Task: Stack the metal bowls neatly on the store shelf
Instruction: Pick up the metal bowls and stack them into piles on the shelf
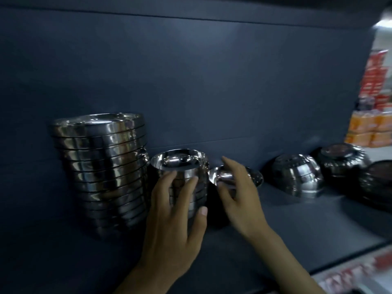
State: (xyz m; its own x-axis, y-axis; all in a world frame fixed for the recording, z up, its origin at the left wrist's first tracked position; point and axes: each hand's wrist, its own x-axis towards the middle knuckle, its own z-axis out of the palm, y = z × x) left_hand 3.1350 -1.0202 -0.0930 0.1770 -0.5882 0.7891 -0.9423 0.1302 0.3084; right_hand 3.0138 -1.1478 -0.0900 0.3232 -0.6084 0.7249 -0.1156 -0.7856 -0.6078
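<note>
A tall stack of metal bowls (pixel 101 166) stands at the left of the dark shelf (pixel 297 221). Beside it on the right is a shorter stack of smaller bowls (pixel 180 166). My left hand (pixel 176 217) wraps round the front of this short stack, thumb on its right side. My right hand (pixel 239 194) grips a single metal bowl (pixel 220 176) tilted on its side, just right of the short stack. Upside-down bowls lie further right: one (pixel 297 177), another (pixel 341 162), and a third (pixel 377 183) at the frame edge.
The shelf's dark back panel (pixel 191 81) rises right behind the stacks. Its front edge with a red and white price strip (pixel 350 274) runs at the lower right. Orange and red packaged goods (pixel 371 128) stand blurred in the far right background.
</note>
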